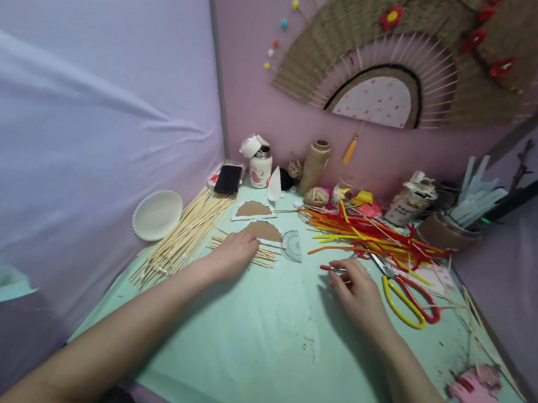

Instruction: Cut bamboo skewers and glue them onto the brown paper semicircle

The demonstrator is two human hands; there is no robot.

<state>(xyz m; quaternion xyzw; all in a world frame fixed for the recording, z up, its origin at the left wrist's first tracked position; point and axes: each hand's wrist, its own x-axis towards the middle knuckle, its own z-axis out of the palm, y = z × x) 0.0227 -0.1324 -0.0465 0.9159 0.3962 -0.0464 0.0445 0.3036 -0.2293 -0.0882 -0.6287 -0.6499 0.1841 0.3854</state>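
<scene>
My left hand (pixel 237 252) is closed, fingers together and pointing down, at the lower left edge of a brown cardboard half-circle (pixel 264 230) with a white border. Under and beside it lie short bamboo sticks (pixel 264 263); what its fingertips grip, if anything, is hidden. A clear protractor (pixel 293 245) lies just right of the half-circle. A second cardboard half-circle (pixel 253 210) sits behind. My right hand (pixel 356 287) is low over the table, its fingers closed on a thin pen (pixel 326 268) with a red end pointing left.
Scissors (pixel 404 296) with yellow and red handles lie right of my right hand, before colourful pipe cleaners (pixel 375 234). Long bamboo sticks (pixel 187 236) and a white bowl (pixel 157 215) are at left. A pink glue gun (pixel 486 402) lies front right. Twine (pixel 314 166) stands behind.
</scene>
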